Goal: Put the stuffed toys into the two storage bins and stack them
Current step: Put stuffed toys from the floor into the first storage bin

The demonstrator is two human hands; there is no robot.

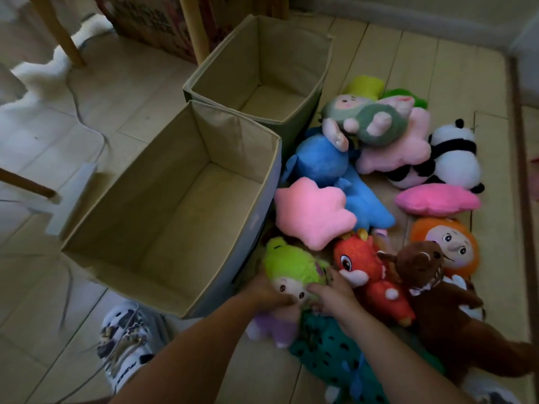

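Two beige fabric storage bins stand open on the floor, the near bin (140, 196) and the far bin (280, 53) behind it; nothing lies inside either. A pile of stuffed toys lies to their right. A green-hooded doll (291, 266) lies by the near bin's front corner. My left hand (267, 293) grips its left side and my right hand (332, 295) grips its right side. Around it lie a red dragon (373, 275), a brown bear (428, 275), a pink star (315, 211), a blue plush (323, 161) and a teal spotted toy (329, 354).
Farther back lie a green-suited doll (370, 118), a panda (455, 153), a pink cushion (437, 199) and an orange-haired doll (449, 246). Wooden chair legs (62, 33) and a white fluffy rug (38, 80) sit at the left. My slipper (125, 339) is below the near bin.
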